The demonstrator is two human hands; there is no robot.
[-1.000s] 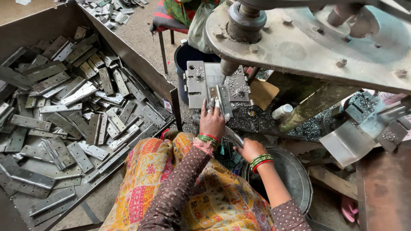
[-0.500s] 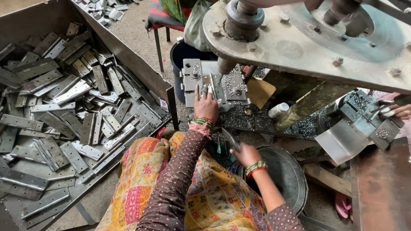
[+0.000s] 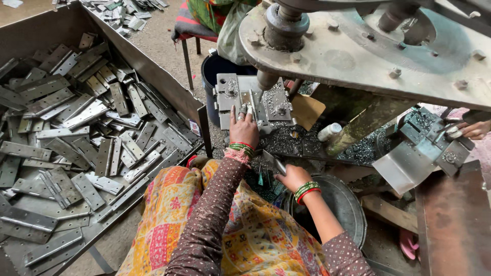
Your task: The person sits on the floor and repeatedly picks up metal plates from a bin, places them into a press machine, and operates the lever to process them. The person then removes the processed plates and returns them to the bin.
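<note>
The left hand presses a hinge plate, fingers flat, onto the press die. Nearer than the die, the right hand grips another hinge.

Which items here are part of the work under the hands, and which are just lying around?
In hand:
left hand on the metal strip in the press die
right hand holding a metal piece
tray of hinges beside the person
metal basin

Lying about:
white bottle
blue bucket
stool
another person's hand
</note>
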